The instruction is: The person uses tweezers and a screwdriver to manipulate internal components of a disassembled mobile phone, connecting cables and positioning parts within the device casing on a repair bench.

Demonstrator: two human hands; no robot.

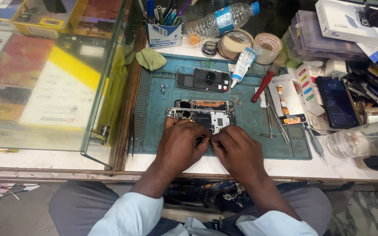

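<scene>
Teal rubber work mat [162,140] lies under both my hands, which meet knuckle to knuckle at its near edge. My left hand [181,146] is curled palm down, its fingertips pinched onto the near rim of the opened black smartphone with its bare circuit board [202,114]; my right hand [238,150] mirrors it, fingers bent tight against the same rim, though whatever small piece sits between them is hidden. The phone lies flat mid-mat, its long axis running left to right. Beyond it rests one black back cover with a camera cutout [204,80], likewise crosswise. I count two rolls of beige tape [250,43], one red-handled brush [267,78] and one white glue tube [243,65].
</scene>
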